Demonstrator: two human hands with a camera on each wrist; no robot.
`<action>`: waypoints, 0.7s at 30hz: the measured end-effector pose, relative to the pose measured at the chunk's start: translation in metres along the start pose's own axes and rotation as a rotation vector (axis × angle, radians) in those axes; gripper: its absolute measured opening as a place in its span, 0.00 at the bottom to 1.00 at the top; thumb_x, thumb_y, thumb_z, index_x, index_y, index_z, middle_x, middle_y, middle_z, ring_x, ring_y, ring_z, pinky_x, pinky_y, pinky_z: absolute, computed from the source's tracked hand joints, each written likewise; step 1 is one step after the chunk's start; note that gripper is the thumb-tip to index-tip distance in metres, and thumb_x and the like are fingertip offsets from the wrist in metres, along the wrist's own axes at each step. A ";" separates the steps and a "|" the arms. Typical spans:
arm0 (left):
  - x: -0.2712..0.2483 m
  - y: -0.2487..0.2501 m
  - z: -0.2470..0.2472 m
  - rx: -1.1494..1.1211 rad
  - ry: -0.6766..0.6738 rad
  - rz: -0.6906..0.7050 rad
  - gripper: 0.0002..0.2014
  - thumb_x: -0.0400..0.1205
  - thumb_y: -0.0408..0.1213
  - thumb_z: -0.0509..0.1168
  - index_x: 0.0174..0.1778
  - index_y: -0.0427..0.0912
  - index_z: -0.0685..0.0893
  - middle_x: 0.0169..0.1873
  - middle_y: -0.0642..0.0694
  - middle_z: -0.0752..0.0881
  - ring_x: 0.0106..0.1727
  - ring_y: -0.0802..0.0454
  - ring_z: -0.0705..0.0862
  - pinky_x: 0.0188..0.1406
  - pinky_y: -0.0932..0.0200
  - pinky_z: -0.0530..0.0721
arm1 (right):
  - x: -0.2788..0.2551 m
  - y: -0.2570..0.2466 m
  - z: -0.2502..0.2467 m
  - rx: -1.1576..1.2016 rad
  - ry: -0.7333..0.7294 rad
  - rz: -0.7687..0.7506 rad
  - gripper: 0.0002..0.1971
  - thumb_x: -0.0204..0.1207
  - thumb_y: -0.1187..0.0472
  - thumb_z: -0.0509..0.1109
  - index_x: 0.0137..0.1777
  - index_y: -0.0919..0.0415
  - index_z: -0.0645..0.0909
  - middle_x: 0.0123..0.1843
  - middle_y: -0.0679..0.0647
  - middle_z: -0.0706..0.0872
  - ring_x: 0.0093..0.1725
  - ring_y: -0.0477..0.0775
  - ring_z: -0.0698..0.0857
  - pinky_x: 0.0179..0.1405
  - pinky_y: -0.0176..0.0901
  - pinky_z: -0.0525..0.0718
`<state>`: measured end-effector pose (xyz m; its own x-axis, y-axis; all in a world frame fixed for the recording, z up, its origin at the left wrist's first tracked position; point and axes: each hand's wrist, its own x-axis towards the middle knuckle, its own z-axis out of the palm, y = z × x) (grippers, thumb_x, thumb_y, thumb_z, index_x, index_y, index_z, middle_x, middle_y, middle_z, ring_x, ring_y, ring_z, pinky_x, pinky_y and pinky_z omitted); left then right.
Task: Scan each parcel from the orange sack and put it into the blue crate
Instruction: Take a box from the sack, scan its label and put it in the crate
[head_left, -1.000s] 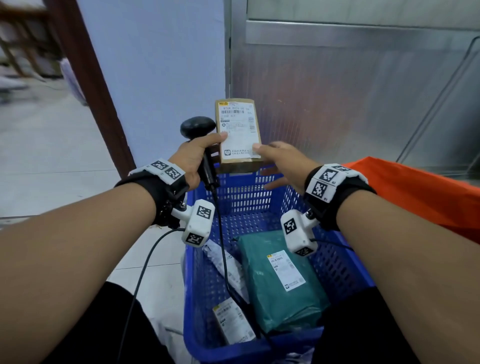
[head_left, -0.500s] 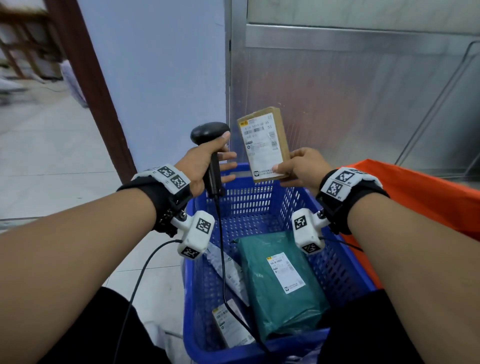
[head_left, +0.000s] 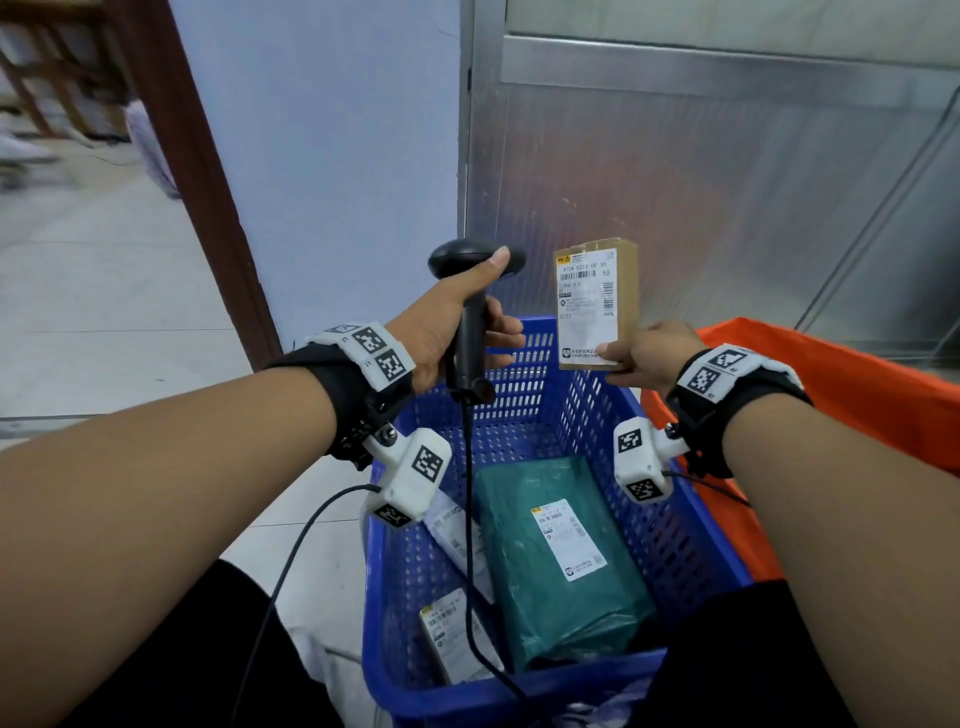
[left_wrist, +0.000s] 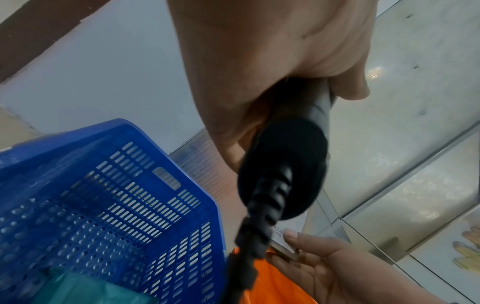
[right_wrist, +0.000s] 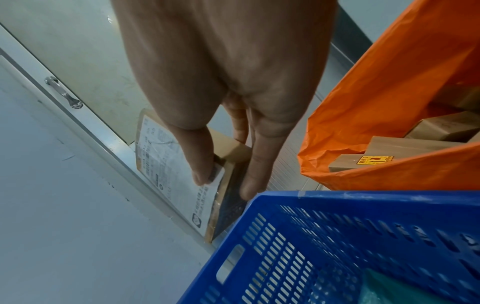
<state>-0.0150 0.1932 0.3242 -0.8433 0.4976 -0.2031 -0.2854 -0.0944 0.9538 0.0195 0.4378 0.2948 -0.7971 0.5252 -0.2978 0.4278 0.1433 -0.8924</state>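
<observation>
The right hand (head_left: 652, 358) is pinching the small brown box (head_left: 597, 301) by its bottom corner, so the label is staying uncovered and is facing the person. The left hand (head_left: 457, 327) is gripping the scanner (head_left: 470, 312) just beside the box, probably to read the barcode. The blue crate (head_left: 524, 696) is waiting under both hands, and the orange sack (head_left: 852, 395) is lying to the right of the right hand.

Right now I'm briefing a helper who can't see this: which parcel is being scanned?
Find the blue crate. Above its far rim, the right hand pinches a small brown cardboard box upright by its bottom corner. Unlike the green bag lying inside, it is rigid and held aloft.
</observation>
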 end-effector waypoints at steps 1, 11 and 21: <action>-0.001 0.000 0.002 -0.004 -0.014 -0.002 0.27 0.83 0.61 0.67 0.28 0.42 0.82 0.33 0.42 0.90 0.48 0.41 0.91 0.59 0.43 0.89 | 0.000 0.000 0.000 0.006 -0.001 0.003 0.16 0.72 0.72 0.79 0.58 0.72 0.83 0.55 0.65 0.90 0.52 0.64 0.91 0.46 0.50 0.93; -0.003 -0.002 0.010 0.009 -0.062 0.017 0.29 0.83 0.62 0.65 0.26 0.42 0.82 0.33 0.37 0.91 0.52 0.35 0.91 0.61 0.40 0.88 | 0.002 0.002 -0.003 0.009 -0.003 0.054 0.14 0.72 0.70 0.80 0.55 0.72 0.83 0.54 0.65 0.91 0.50 0.62 0.92 0.52 0.53 0.92; -0.007 -0.003 0.010 0.043 -0.087 0.019 0.30 0.84 0.64 0.62 0.29 0.40 0.81 0.32 0.36 0.90 0.43 0.37 0.91 0.61 0.39 0.87 | 0.000 0.006 -0.004 0.003 0.026 0.064 0.08 0.73 0.72 0.79 0.49 0.71 0.84 0.52 0.65 0.91 0.49 0.63 0.92 0.52 0.52 0.92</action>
<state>-0.0038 0.1984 0.3251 -0.8050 0.5694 -0.1663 -0.2483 -0.0688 0.9662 0.0235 0.4423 0.2912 -0.7568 0.5551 -0.3452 0.4762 0.1066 -0.8728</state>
